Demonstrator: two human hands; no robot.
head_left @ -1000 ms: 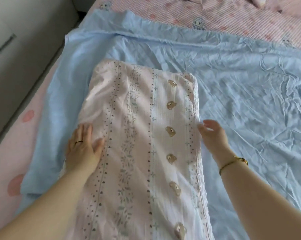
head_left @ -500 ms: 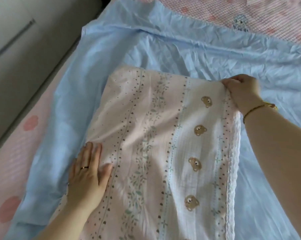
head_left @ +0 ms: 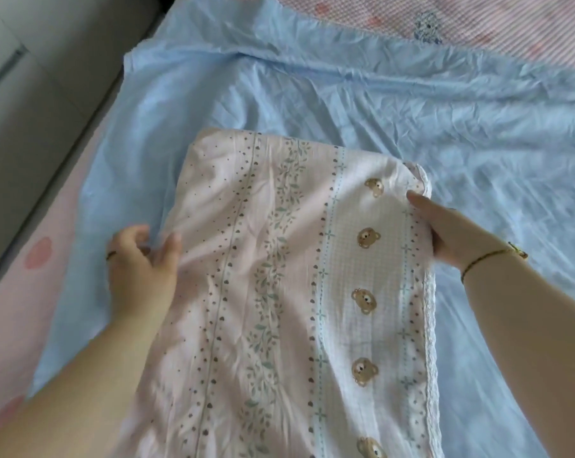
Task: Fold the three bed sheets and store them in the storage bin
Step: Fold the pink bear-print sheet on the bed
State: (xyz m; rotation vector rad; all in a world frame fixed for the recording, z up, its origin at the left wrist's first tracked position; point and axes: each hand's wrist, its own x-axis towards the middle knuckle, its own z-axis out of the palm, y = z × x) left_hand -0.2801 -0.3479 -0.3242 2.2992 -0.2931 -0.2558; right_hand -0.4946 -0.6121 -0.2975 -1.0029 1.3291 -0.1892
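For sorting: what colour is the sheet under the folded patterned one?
Plain light blue bed sheet, wrinkled. Head view.

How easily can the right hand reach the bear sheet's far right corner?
Probably easily: the right hand holds the bear sheet by its right edge, close beside that corner, with only bare cloth between them.

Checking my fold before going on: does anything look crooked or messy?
Nothing torn or spilled. The pink sheet, gripped by the left hand and right hand, is a fairly even strip; the blue sheet beneath is creased.
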